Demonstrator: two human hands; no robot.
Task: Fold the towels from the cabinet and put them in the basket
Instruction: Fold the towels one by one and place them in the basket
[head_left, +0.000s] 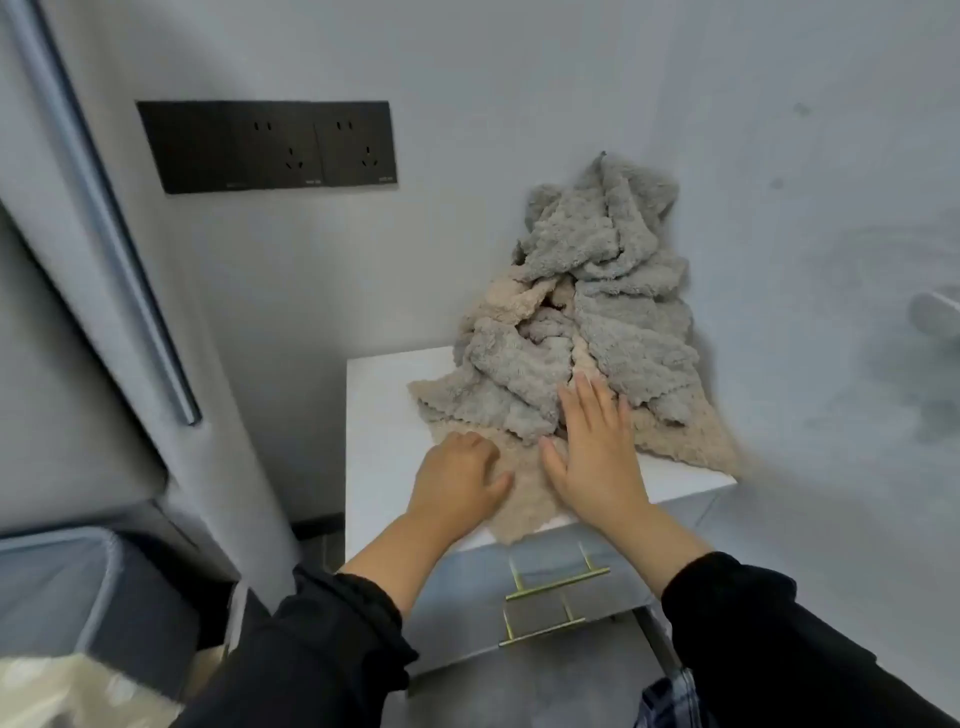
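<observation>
Head view. On the white flat cabinet top (379, 415) I find a crumpled heap of fluffy grey towels (613, 270) leaning against the wall. Under it lies a fluffy beige towel (691, 441), spread flat. Its near corner hangs over the cabinet's front edge, above the brass bar drawer handles (558, 584).

Both hands rest on the beige towel's near part.
- The right hand (597, 462) lies flat, palm down, with the fingers straight and slightly spread. Its fingertips touch the foot of the grey heap.
- The left hand (460, 480) sits just beside it at the towel's left border, with the fingers curled under and the thumb out toward the right hand. I cannot tell whether cloth is pinched beneath those fingers.

Governing relation: the heap lies directly beyond the right fingertips and weighs down the far half of the beige towel. What shows of the towel runs left to right along the cabinet front. I judge that it must be drawn toward me from under the heap, or the heap lifted first.

The grey fabric-sided basket (104, 582) stands low on the left, well apart from the towels. The left hand is the nearer to it.
</observation>
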